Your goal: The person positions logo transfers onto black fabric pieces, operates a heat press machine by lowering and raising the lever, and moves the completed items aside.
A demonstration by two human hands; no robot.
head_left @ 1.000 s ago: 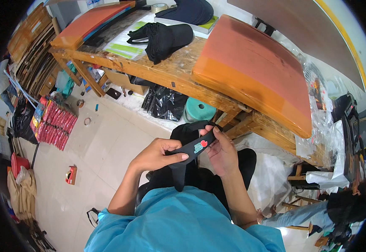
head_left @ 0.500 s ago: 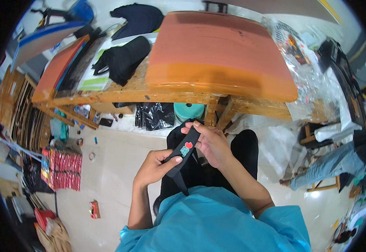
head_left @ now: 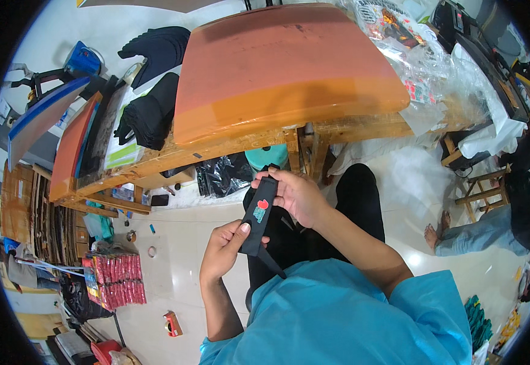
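Observation:
I hold a black fabric strap over my lap, with a small red and teal design on its flat face. My left hand pinches the lower part, thumb on top and fingers underneath. The upper end is gripped between the thumb and fingers of my right hand. From the lower end a narrower black tail hangs down against my blue shirt. The strap's underside is hidden.
A wooden table in front of me bears a large orange-pink board, stacked black fabric and clear plastic bags. Red packets and a tape dispenser lie on the floor at left. Another person's legs show at right.
My view has turned, shifting the table and floor things in the picture. The strap is now held more upright, and both hands keep their hold on it.

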